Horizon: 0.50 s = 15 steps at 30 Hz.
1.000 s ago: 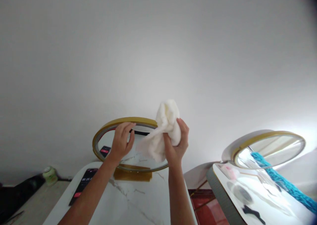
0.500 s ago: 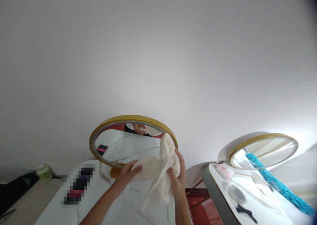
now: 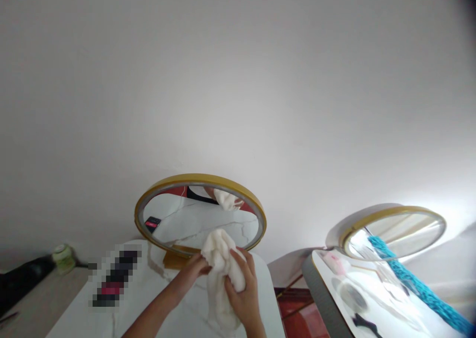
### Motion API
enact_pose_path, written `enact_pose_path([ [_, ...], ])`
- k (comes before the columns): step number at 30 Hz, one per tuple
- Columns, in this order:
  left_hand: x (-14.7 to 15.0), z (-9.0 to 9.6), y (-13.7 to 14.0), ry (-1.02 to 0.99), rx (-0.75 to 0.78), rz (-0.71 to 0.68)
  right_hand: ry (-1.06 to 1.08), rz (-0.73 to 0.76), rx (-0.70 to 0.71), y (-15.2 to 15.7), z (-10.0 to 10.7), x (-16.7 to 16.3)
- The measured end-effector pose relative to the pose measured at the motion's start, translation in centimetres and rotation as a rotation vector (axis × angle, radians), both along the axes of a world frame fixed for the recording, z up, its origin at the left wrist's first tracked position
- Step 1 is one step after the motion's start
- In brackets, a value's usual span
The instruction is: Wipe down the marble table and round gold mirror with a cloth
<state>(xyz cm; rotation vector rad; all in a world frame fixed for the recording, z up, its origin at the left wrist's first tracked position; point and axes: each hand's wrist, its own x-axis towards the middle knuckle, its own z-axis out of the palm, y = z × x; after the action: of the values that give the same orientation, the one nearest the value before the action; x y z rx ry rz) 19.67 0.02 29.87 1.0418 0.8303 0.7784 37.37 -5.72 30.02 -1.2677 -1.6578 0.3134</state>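
Note:
A crumpled white cloth (image 3: 220, 278) is held up in front of the mirror, over the marble-patterned white table (image 3: 178, 313). My right hand (image 3: 243, 288) wraps round its right side, thumb toward me. On the left, my left hand (image 3: 201, 265) is closed at the cloth's edge, its fingertips partly hidden behind the folds. Behind both hands leans a round mirror (image 3: 201, 219) with a gold frame and a gold base (image 3: 176, 259). The cloth and part of a hand show in its glass.
A blurred-out dark and pink object (image 3: 118, 278) lies on the table's left. Beyond it stands a pale green jar (image 3: 63, 258). On the right, another table (image 3: 330, 293) bears a second round mirror (image 3: 401, 231), with a fluffy blue strip (image 3: 424, 283) and a black item (image 3: 364, 324) nearby.
Both hands have drawn closer together and the cloth is bunched up smaller. My right hand and the cloth have moved left and down, uncovering the mirror's right side.

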Motion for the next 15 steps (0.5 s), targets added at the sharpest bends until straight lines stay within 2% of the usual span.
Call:
enact_pose_path([
  [3, -2.6, 4.1, 1.5, 0.232, 0.511, 0.191, -0.033, -0.156, 0.149, 0.9, 2.9, 1.1],
  [5, -4.6, 7.2, 2.7, 0.404, 0.874, 0.429, -0.06, -0.257, 0.31, 1.8, 5.4, 1.8],
  [7, -6.4, 9.8, 4.4, 0.624, 1.122, 0.623, -0.098, -0.322, 0.445, 2.9, 8.1, 2.2],
  [8, -7.1, 10.9, 5.3, 0.72, 1.19, 0.715, -0.122, -0.351, 0.477, 3.6, 9.3, 2.3],
  [10, -8.1, 12.3, 7.2, 0.849, 1.267, 0.814, -0.181, -0.382, 0.485, 5.2, 11.4, 2.0],
  [12, -8.6, 12.9, 8.9, 0.916, 1.304, 0.811, -0.242, -0.396, 0.45, 6.9, 12.6, 1.2],
  [15, -8.8, 12.7, 10.7, 0.948, 1.319, 0.736, -0.368, -0.425, 0.355, 9.1, 13.3, -0.4],
])
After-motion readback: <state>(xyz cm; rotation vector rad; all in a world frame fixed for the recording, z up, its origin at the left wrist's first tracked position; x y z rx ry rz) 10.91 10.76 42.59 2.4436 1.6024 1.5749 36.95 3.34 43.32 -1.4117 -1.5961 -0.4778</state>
